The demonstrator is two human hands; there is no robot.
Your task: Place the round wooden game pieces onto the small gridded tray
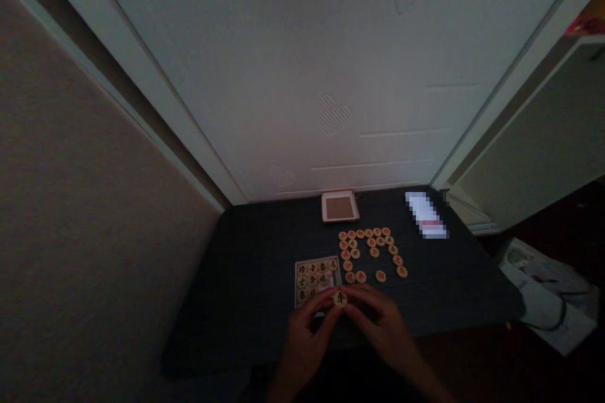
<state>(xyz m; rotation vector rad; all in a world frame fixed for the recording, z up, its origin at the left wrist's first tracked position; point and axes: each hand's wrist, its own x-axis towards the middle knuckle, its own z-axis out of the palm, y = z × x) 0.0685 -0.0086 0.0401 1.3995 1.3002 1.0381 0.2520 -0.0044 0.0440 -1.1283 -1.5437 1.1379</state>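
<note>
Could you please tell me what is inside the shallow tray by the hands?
The tray holds round pieces marked with dark characters, set in rows. The left hand covers part of its near side, so I cannot tell what lies there.

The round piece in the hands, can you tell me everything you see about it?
The round piece is a small, pale yellowish disc with a black character on the face we see. It might be wood, but I can't be sure. The fingertips of the left hand and right hand pinch it from both sides, face toward us.
</note>
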